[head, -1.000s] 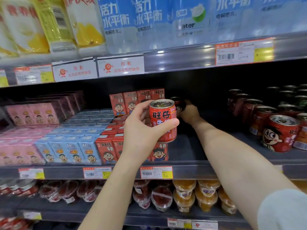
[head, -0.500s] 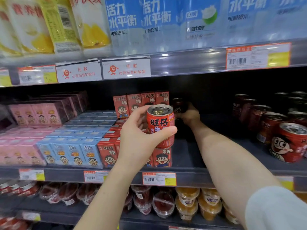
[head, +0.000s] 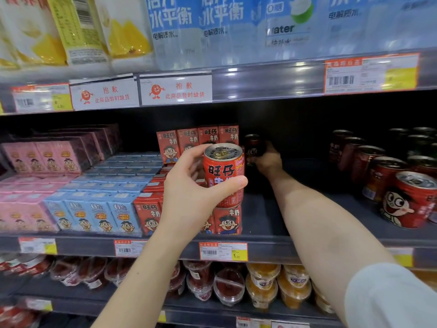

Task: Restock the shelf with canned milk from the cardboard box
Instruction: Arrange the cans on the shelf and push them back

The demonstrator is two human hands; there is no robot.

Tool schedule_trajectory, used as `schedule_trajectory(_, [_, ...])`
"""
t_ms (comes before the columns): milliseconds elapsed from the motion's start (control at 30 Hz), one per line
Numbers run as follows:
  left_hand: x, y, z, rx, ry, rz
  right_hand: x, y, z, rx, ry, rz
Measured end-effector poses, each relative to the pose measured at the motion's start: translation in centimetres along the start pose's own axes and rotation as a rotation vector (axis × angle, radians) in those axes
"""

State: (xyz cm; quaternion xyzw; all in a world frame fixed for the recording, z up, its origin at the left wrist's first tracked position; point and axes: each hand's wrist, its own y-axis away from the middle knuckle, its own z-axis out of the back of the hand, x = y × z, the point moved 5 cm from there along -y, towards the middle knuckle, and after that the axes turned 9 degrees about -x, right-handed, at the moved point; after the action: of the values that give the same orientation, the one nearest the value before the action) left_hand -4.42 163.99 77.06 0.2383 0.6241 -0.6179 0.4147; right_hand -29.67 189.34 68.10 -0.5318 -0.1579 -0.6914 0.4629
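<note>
Hands placing red milk cans on the middle shelf.

Nearest, the left hand [head: 196,185] grips an upright red milk can [head: 224,172] around its side, held in front of the shelf edge [head: 264,247] and the red milk cartons [head: 151,215]. Farther in, the right hand [head: 266,159] is wrapped around a second can [head: 253,147] deep in the dark bay beside the stacked cartons. More cans [head: 411,200] stand in rows well apart to the right.

Bright overhead glare on shelf rail [head: 260,76]; recess dark, edges warped.
</note>
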Motion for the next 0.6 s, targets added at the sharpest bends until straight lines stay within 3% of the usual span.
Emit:
schedule_trajectory(400, [0.1, -0.1, -0.3, -0.009, -0.01, 0.01, -0.1, 0.8, 1.1, -0.007, 0.0, -0.032])
schedule_trajectory(600, [-0.4, -0.4, -2.1, 0.035, -0.006, 0.043, 2.7, 3.5, 6.7, -0.142, 0.028, 0.0])
